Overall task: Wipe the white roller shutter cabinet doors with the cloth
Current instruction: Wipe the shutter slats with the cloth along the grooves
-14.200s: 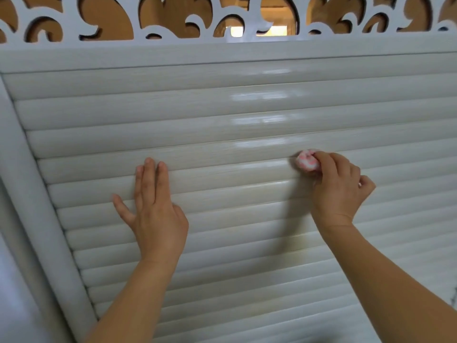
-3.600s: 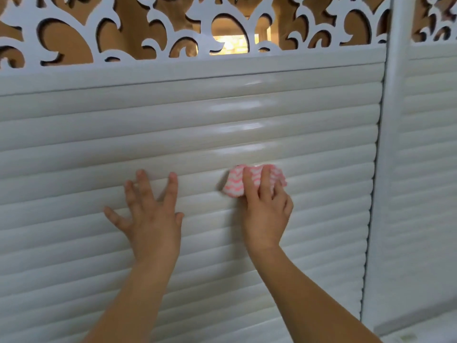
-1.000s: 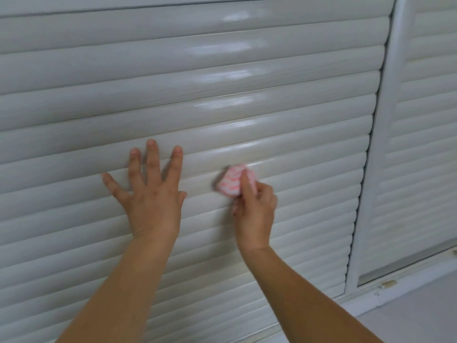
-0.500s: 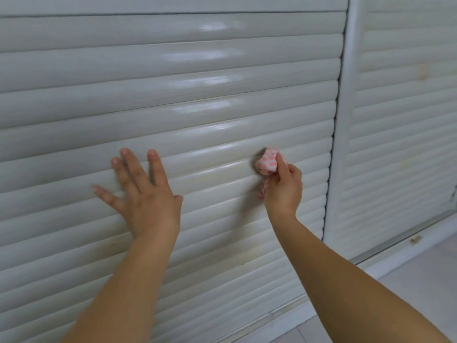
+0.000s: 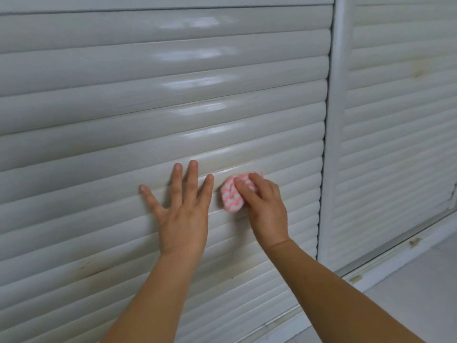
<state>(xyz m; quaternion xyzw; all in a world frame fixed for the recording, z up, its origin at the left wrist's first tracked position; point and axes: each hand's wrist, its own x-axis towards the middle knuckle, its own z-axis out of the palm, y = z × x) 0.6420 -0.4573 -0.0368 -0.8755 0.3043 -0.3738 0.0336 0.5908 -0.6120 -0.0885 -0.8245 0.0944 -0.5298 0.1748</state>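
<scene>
From the head camera, the white roller shutter door (image 5: 123, 107) filled most of the view, its rounded horizontal slats glossy and catching pale streaks of light across the upper middle. A white vertical post (image 5: 331, 134) closed it off on the right, and beyond that stood a second shutter door (image 5: 400, 125) of the same slats, marked with a few faint yellowish smudges near its top. Brownish stains also showed on the lower slats of the near door, below the left forearm. A white bottom rail (image 5: 385, 258) ran along the foot of both doors, and pale floor (image 5: 420, 300) lay at the lower right. Nothing stood between the hands and the slats.

The left hand (image 5: 184, 214) lay flat against the door, fingers straight and spread, thumb out to the left, holding nothing. Just to its right, not quite touching its forefinger, was the cloth (image 5: 231, 196), a small bunched pad of white fabric with pink zigzag stripes, pressed against the slats a little below mid-height of the door. The right hand (image 5: 264, 206) covered the cloth's right side, its fingers bent over the top and bearing down on it, so that the cloth's left half stuck out beyond the fingertips. Whether the thumb gripped it from beneath could not be seen.
</scene>
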